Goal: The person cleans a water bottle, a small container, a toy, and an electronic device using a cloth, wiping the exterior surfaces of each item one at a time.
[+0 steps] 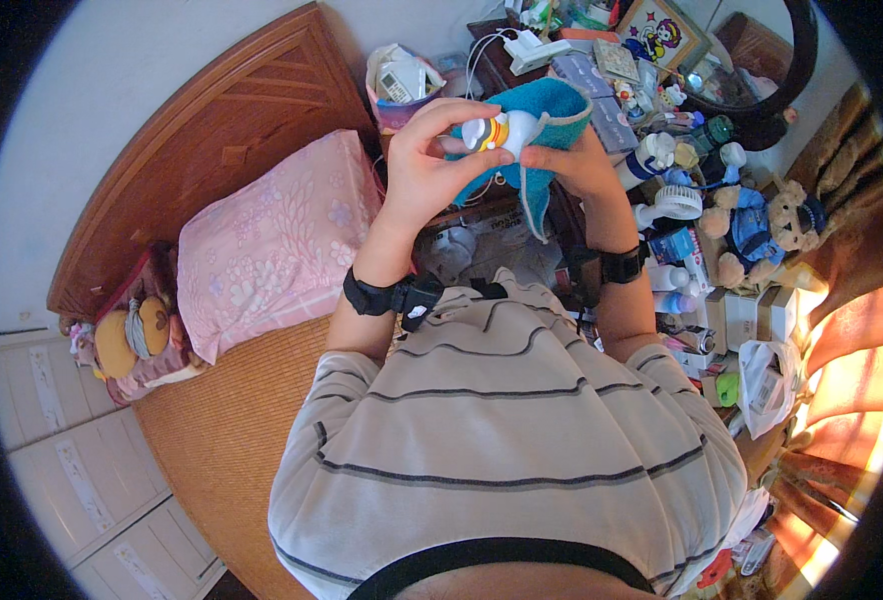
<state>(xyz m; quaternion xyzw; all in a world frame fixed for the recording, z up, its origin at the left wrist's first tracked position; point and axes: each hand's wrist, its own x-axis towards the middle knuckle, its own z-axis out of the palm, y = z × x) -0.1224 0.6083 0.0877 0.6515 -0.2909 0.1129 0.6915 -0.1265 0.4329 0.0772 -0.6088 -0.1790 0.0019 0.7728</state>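
holds the left forearm [394,238] and the right forearm [617,220] out ahead of the torso [522,420], bare and slanting inward. holds the left hand [427,152] and the right hand [580,165] raised and close together. bends the left index finger [459,109] in an arch above the left thumb [486,161], closed in a grip. points the right thumb [544,157] leftward, ending just beside the left one. shows little of the right fingers, mostly hidden.

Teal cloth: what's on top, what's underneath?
On top: a white-and-yellow figurine, held in the left hand. Underneath: can't tell; the teal cloth covers it, hiding the right hand fingers.
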